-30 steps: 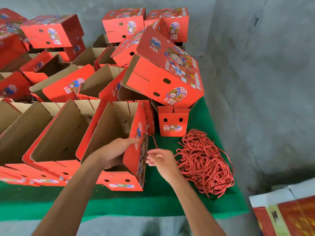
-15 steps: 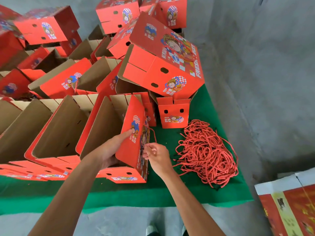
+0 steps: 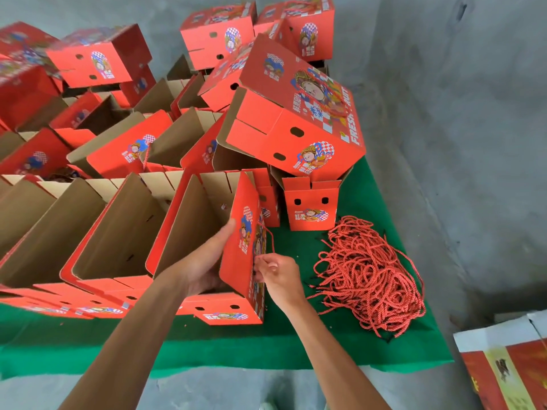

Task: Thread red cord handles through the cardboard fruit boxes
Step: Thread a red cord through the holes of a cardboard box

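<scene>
at nine o'clock, open red boxes (image 3: pixel 88 232) stand in rows on the green mat (image 3: pixel 296 344). the left hand (image 3: pixel 204 261) braces the nearest box (image 3: pixel 239 261) from inside, fingers straight. the right hand (image 3: pixel 278 276) pinches a red cord (image 3: pixel 268 235) against its outer wall. at three o'clock lies the cord pile (image 3: pixel 370 276).

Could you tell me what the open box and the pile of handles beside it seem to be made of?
Open box: apparently corrugated cardboard, plain brown inside, printed red outside. Pile of handles: twisted red cord, probably synthetic; the spiral strands show, the fibre does not.
</scene>
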`<action>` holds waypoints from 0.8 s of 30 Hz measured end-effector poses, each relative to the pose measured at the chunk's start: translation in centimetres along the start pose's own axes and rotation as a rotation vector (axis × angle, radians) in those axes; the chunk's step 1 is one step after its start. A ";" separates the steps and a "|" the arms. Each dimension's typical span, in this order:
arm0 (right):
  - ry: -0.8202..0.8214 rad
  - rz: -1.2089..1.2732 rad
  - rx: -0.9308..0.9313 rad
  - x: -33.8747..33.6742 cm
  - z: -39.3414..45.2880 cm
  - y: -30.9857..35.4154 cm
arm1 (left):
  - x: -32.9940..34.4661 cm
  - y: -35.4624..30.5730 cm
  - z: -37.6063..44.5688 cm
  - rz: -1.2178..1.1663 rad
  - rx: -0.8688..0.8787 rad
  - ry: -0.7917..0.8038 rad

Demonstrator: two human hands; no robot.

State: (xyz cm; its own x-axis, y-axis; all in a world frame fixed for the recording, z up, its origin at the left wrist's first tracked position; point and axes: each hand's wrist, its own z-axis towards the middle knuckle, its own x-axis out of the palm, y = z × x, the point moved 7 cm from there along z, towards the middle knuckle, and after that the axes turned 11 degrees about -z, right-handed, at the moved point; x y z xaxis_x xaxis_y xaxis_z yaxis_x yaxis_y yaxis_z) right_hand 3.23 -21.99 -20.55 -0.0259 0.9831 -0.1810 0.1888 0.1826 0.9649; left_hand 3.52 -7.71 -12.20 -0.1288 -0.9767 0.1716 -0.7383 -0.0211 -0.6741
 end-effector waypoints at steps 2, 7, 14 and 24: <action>0.034 -0.061 -0.074 -0.4 -0.1 0.3 | -0.4 0.0 0.3 -0.021 -0.074 0.007; 0.047 -0.133 -0.124 -0.2 -0.2 0.6 | 0.3 -1.0 1.1 0.424 -0.014 -0.064; 0.105 0.004 -0.070 -0.9 -0.1 -0.1 | 1.0 -1.2 1.5 0.603 0.028 -0.110; 0.068 -1.360 0.216 -8.8 -0.1 -8.6 | -1.0 -4.1 0.1 1.075 0.348 -0.281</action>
State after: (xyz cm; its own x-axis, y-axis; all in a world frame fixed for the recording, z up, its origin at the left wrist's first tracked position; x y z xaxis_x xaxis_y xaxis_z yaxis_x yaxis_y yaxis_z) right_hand 1.75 -32.19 -27.26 -0.3570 0.0328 -0.9335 0.1234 0.9923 -0.0123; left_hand 6.73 -6.70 -9.69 -0.3946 -0.5390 -0.7442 -0.1108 0.8319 -0.5438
